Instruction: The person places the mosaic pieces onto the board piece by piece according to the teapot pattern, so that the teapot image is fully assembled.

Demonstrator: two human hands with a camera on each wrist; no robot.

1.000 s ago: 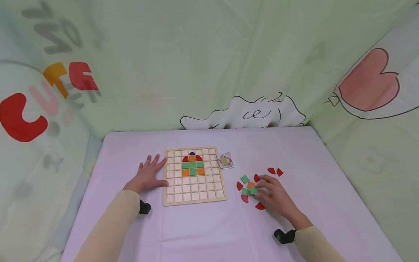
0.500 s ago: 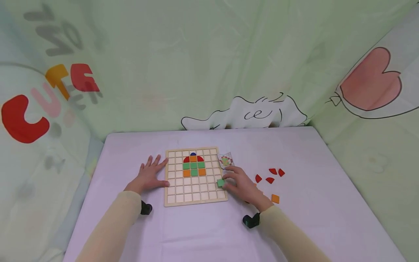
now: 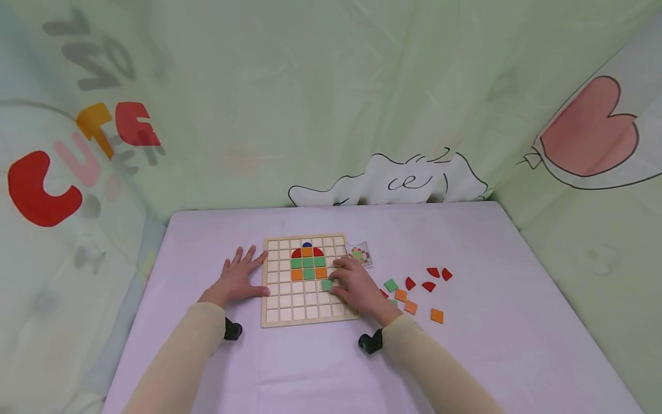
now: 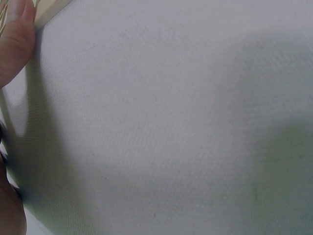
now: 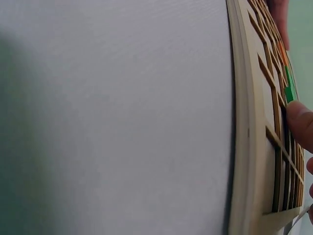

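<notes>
A wooden grid board [image 3: 274, 315] lies on the table, with a pattern of green, orange, red and blue pieces set in its upper middle cells. My left hand [image 3: 235, 280] is spread at the board's left edge, its thumb and a fingertip touching the frame; in the left wrist view its thumb [image 4: 17, 44] lies at the wooden edge. Over the board's right half, my right hand [image 3: 357, 286] pinches a green square tile [image 3: 327, 285] just below the right orange square [image 3: 320, 273]. The right wrist view shows the thumb [image 5: 301, 122] against the green tile, close over the cells.
A small printed pattern card [image 3: 360, 253] lies by the board's upper right corner. Right of the board are loose orange squares [image 3: 437, 315], green squares [image 3: 391, 285] and several red quarter-round pieces [image 3: 428, 286]. Hanging fabric encloses the table [image 3: 310, 368] at the back and sides.
My right hand has moved left from the loose pieces to over the board, carrying the green square tile. My left hand has stayed at the board's left edge.
</notes>
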